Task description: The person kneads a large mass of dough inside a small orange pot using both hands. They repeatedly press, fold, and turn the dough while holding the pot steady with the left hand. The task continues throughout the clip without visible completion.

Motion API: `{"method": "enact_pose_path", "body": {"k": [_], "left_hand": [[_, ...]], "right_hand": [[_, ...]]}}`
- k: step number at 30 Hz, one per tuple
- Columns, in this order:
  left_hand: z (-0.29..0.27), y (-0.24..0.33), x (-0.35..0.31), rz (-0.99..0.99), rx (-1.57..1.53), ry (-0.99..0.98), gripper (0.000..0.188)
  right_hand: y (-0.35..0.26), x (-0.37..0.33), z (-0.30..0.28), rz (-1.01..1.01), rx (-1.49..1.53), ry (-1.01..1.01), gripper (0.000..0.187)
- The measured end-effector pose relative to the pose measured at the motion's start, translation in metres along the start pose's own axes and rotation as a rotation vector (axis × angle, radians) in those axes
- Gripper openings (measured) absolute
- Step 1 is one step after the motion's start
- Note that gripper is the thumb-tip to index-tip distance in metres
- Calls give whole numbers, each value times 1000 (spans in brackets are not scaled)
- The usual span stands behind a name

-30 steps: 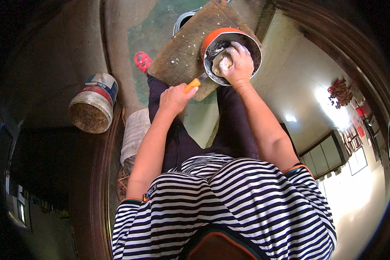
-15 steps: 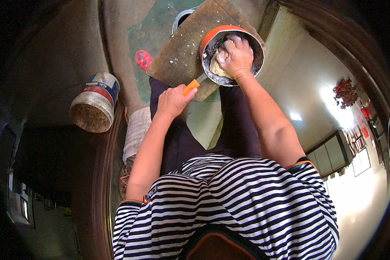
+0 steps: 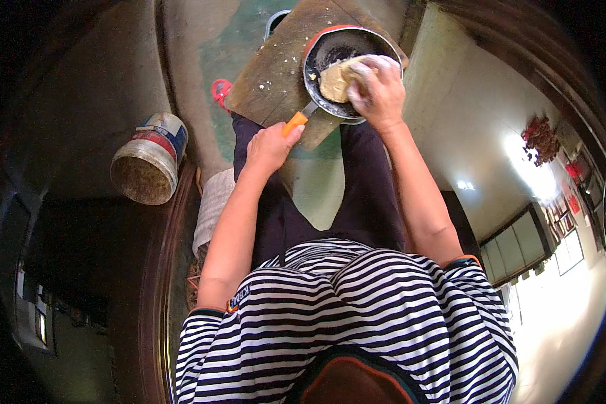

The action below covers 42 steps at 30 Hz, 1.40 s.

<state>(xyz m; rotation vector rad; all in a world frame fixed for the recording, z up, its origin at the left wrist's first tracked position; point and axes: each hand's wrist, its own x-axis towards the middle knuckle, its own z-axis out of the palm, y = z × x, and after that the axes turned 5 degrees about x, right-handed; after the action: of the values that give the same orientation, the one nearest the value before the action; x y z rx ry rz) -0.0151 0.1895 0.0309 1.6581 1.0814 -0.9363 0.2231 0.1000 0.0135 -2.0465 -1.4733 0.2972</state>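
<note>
An orange-red pan (image 3: 320,47) with a dark inside rests on a wooden board or low table (image 3: 269,74) in front of me. My left hand (image 3: 269,147) is wrapped round its orange handle (image 3: 295,124). Inside the pan, my right hand (image 3: 378,89), with floury fingers, grips a pale yellowish lump of dough (image 3: 335,82). The dough is tilted up on one side, and my fingers hide its right part. Smears of flour line the pan's inner wall.
White crumbs dot the wooden surface. A dirty bucket (image 3: 145,172) lies on its side at the left. Beyond the board stands part of a round container (image 3: 275,23). A red shoe (image 3: 220,93) shows at the board's left edge.
My right hand has shifted from pressing down into the dough to gripping its right side and lifting it. The pan sits slightly further left and higher in view.
</note>
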Motion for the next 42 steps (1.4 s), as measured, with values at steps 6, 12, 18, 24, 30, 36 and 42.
{"method": "enact_pose_path", "body": {"k": [6, 12, 18, 24, 30, 36, 42], "left_hand": [[2, -1, -1, 19, 9, 23, 58], [0, -2, -3, 13, -4, 17, 57], [-1, 3, -3, -6, -2, 29, 58], [3, 1, -1, -18, -13, 3, 59], [-2, -4, 1, 21, 11, 26, 56], [-1, -1, 0, 13, 6, 32, 56], [-4, -1, 0, 23, 7, 37, 58]], "right_hand": [[-20, -16, -23, 138, -251, -181, 40], [-31, 38, 8, -18, -392, -488, 17], [-7, 49, 56, 326, -346, -1024, 20], [-28, 34, 77, 216, -268, -1070, 22], [-8, 37, 39, 309, -590, -718, 21], [1, 62, 47, 434, -364, -1037, 24], [-13, 46, 59, 411, -290, -989, 23]]}}
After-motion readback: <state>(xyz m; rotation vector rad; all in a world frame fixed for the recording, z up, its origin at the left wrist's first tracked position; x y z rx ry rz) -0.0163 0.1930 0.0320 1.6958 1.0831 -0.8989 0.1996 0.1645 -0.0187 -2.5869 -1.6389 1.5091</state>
